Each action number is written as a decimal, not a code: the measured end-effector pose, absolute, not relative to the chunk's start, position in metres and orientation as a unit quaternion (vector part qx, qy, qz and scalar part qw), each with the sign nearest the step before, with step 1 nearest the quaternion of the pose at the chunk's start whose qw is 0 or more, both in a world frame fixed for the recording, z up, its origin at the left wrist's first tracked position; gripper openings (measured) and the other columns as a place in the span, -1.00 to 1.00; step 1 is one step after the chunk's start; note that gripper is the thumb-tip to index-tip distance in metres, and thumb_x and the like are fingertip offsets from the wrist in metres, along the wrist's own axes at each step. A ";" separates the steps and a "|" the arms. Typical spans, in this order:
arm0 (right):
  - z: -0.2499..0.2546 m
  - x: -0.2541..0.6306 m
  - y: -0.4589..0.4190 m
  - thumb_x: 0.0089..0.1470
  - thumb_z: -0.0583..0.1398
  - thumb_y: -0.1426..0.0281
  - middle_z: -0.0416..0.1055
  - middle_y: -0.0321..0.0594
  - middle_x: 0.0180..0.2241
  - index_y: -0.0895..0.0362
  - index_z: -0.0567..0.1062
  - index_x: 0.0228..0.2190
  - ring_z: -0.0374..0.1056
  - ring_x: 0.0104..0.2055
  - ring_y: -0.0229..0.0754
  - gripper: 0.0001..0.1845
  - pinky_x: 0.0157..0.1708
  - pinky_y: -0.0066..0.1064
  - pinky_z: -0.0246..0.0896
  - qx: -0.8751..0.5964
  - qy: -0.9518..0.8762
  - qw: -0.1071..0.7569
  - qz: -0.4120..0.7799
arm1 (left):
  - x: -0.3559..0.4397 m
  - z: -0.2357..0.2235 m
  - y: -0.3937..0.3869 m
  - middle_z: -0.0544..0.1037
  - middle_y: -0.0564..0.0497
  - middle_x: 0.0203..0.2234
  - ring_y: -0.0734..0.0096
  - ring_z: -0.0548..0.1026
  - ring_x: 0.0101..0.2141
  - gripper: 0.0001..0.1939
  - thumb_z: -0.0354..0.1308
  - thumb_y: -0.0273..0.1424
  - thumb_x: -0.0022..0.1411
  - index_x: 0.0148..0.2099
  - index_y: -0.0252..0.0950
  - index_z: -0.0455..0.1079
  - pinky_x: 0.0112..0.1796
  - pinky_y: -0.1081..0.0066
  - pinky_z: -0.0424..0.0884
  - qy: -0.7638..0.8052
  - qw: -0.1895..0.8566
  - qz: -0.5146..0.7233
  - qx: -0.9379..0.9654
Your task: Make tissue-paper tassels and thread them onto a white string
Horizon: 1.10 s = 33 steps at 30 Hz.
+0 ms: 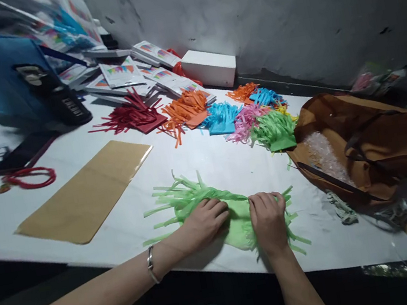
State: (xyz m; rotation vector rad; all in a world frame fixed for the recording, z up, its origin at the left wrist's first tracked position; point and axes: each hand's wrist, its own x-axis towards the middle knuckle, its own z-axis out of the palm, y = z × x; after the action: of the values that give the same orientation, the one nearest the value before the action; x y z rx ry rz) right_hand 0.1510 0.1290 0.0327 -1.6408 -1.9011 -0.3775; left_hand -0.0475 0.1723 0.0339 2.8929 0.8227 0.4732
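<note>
A light green fringed tissue paper (pixel 236 220) lies across the table's front edge area, its cut strips spreading out left and right. Along its far edge the paper is bunched into a narrow roll. My left hand (pixel 208 216) presses on the middle of the paper, fingers curled over the rolled part. At the right end my right hand (pixel 269 217) has its fingers bent down onto the same edge, pinching it. The fingertips of both hands are partly hidden against the paper.
A brown paper sheet (pixel 89 192) lies left. Behind are folded fringe bundles: dark red (pixel 135 114), orange (pixel 186 108), blue (pixel 223 118), pink (pixel 247 121) and green (pixel 273 130). A brown bag (pixel 376 139) stands right, a white box (pixel 208 68) by the wall, a blue bag (pixel 3 76) left.
</note>
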 end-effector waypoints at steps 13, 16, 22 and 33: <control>0.098 0.309 -0.014 0.29 0.10 0.48 0.57 -0.14 -0.30 0.08 0.53 -0.19 0.47 -0.22 -0.09 -0.79 0.01 -0.09 0.19 -0.621 -0.641 0.204 -0.402 | -0.031 0.079 0.168 0.55 -0.12 -0.05 0.20 0.54 -0.08 -0.71 0.04 -0.41 0.39 0.11 -0.13 0.41 -0.12 0.31 0.48 0.259 0.161 0.361 0.881; 0.117 0.265 -0.007 0.30 -0.05 0.57 0.59 -0.14 -0.19 0.14 0.53 -0.10 0.48 -0.05 -0.09 -0.61 0.13 -0.06 0.13 -0.514 -0.789 0.171 -0.290 | 0.016 0.125 0.145 0.56 -0.12 -0.06 0.26 0.53 -0.10 -0.70 0.01 -0.40 0.40 0.10 -0.14 0.44 -0.10 0.37 0.47 0.179 0.311 0.325 0.875; 0.115 0.234 0.009 0.25 0.08 0.58 0.59 -0.19 -0.33 0.18 0.50 -0.13 0.52 -0.23 -0.15 -0.75 0.05 -0.08 0.27 -0.516 -0.750 0.308 -0.276 | 0.085 0.133 0.141 0.46 0.07 -0.54 0.52 0.27 -0.54 -0.61 0.26 -0.07 0.16 -0.29 -0.35 0.50 -0.51 0.52 0.20 0.191 0.659 0.049 0.726; 0.061 0.224 0.018 0.23 0.17 0.47 0.55 -0.15 -0.25 0.03 0.54 -0.04 0.54 -0.23 -0.14 -0.71 -0.27 -0.36 0.51 -0.589 -0.519 0.618 -0.039 | 0.118 0.100 0.136 0.36 0.09 -0.56 0.49 0.25 -0.49 -0.43 0.27 0.13 0.07 -0.38 -0.36 0.39 -0.45 0.49 0.19 0.221 0.706 0.154 0.655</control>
State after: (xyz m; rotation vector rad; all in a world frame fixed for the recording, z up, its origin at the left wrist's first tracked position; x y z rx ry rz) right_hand 0.2240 0.0176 0.0608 -1.3565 -1.1954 -0.0905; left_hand 0.1177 0.1360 0.0998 1.4559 0.4904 0.3433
